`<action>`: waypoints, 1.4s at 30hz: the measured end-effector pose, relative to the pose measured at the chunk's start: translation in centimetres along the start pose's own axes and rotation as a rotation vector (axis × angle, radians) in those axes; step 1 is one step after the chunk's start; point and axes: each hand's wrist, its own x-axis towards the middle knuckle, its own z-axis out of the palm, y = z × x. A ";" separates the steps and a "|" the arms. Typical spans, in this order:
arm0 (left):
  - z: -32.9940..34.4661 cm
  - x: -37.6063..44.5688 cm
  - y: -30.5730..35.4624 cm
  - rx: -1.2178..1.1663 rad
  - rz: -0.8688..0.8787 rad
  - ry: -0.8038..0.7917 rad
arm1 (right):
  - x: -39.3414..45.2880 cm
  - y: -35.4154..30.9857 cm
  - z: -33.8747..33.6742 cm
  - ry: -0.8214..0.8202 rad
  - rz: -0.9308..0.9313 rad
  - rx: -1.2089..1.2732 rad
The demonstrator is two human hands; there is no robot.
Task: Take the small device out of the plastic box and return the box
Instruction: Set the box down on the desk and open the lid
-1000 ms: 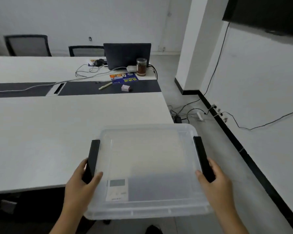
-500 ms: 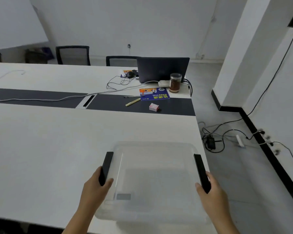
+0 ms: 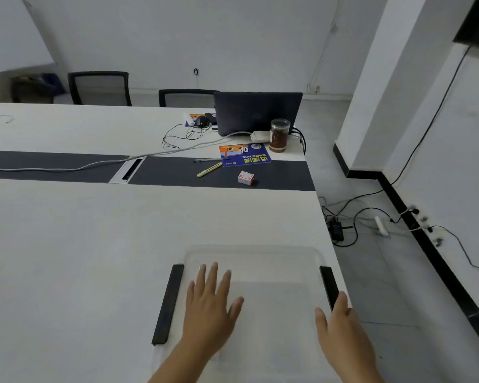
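Note:
A clear plastic box (image 3: 271, 272) with a lid and black latches on both sides rests on the near right corner of the white table (image 3: 67, 244). My left hand (image 3: 210, 305) lies flat on the lid with fingers spread, covering the spot where the small device sat, so the device is hidden. My right hand (image 3: 340, 322) sits at the box's right side, fingers touching the right black latch (image 3: 328, 283). The left latch (image 3: 168, 304) is free.
A dark laptop (image 3: 257, 113), a jar (image 3: 279, 135), a blue leaflet (image 3: 245, 154), a pen (image 3: 209, 170) and a small white and red carton (image 3: 246, 178) lie at the far right of the table. Cables and a power strip (image 3: 380, 225) lie on the floor to the right.
The box went from being carried onto the table top. My left hand left the left latch and moved onto the lid. My right hand stays at the right latch.

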 end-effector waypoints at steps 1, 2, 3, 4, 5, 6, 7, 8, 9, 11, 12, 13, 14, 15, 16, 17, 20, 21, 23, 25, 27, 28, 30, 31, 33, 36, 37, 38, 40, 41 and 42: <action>0.4 0.5 0.4 0.007 -0.014 -0.075 | 0.3 0.1 0.1 0.011 0.000 -0.034; 0.5 0.6 0.6 -0.006 -0.027 -0.115 | 0.6 0.3 0.3 0.022 -0.003 -0.055; 0.9 0.7 0.5 -0.013 -0.025 -0.095 | 0.8 0.5 0.4 0.034 -0.002 -0.060; 1.2 0.6 0.4 0.011 -0.028 -0.095 | 1.0 0.7 0.4 0.041 -0.006 -0.062; 1.7 0.3 0.3 0.005 -0.045 -0.128 | 1.1 0.9 0.3 0.042 -0.012 -0.064; 1.8 0.2 0.2 -0.019 -0.081 -0.161 | 1.2 1.0 0.2 0.040 -0.022 -0.063; 1.6 0.2 0.1 -0.025 -0.081 -0.153 | 1.3 1.1 0.2 0.032 -0.029 -0.055; 1.5 0.1 0.1 -0.023 -0.087 -0.150 | 1.3 1.2 0.1 0.024 -0.034 -0.039; 1.1 0.3 0.3 -0.016 -0.074 -0.135 | 1.3 1.3 0.0 0.010 -0.034 -0.015; 1.3 0.5 0.6 -0.094 -0.039 -0.096 | 1.4 1.8 -0.1 -0.016 -0.019 0.071; 1.2 0.5 0.6 -0.121 -0.046 -0.087 | 1.5 2.0 -0.2 -0.031 -0.009 0.147; 1.3 0.5 0.6 -0.108 -0.039 -0.054 | 1.5 2.2 -0.4 -0.046 0.013 0.246; 1.3 0.6 0.6 -0.061 -0.031 -0.018 | 1.4 2.4 -0.8 -0.057 0.038 0.354; 1.3 0.5 0.6 -0.039 -0.033 0.009 | 1.4 2.5 -1.2 -0.060 0.063 0.416; 1.4 0.5 0.6 -0.035 -0.033 0.010 | 1.5 2.8 -1.3 -0.060 0.088 0.442; 1.4 0.4 0.6 -0.068 -0.037 -0.016 | 1.6 3.1 -1.3 -0.059 0.101 0.430; 0.6 0.4 1.0 -0.138 -0.027 -0.059 | 1.9 2.8 -0.8 0.066 0.047 0.269; 0.8 0.2 0.9 -0.154 -0.014 -0.044 | 2.0 2.6 -0.6 0.156 -0.017 0.210; 0.5 0.2 0.5 -0.254 -0.035 0.036 | 1.7 1.1 0.3 0.278 -0.176 0.078; 0.6 0.3 -0.8 -0.288 -0.043 0.223 | 1.1 -1.0 1.6 0.233 -0.317 -0.113; 0.1 0.0 -2.3 -0.237 -0.121 0.293 | 1.1 -2.5 3.0 0.153 -0.404 -0.231; 0.3 -0.3 -3.1 -0.213 -0.174 0.301 | 1.1 -3.0 3.7 0.089 -0.430 -0.261; -0.6 -0.9 -3.9 -0.271 -0.359 0.189 | 1.4 -3.3 4.9 0.079 -0.478 -0.292; -0.9 -1.3 -4.1 -0.285 -0.446 0.080 | 1.5 -3.5 5.2 0.049 -0.474 -0.296; -0.5 -1.5 -4.8 -0.308 -0.482 0.025 | 1.3 -3.9 4.4 -0.062 -0.421 -0.274; -0.2 -1.5 -4.9 -0.269 -0.460 0.070 | 1.3 -4.6 3.4 0.004 -0.434 -0.269; -0.4 -1.5 -4.9 -0.254 -0.455 0.079 | 1.3 -4.5 3.4 -0.041 -0.412 -0.291; -0.6 -1.5 -4.9 -0.246 -0.449 0.082 | 1.4 -4.5 3.6 -0.043 -0.415 -0.323; -0.6 -1.6 -5.2 -0.250 -0.424 0.087 | 0.8 -4.9 2.7 -0.145 -0.361 -0.288; -0.7 -1.6 -5.5 -0.275 -0.408 0.096 | 0.7 -5.1 2.5 -0.163 -0.356 -0.316; -0.8 -1.7 -5.7 -0.305 -0.405 0.104 | 0.9 -5.2 2.9 -0.143 -0.394 -0.332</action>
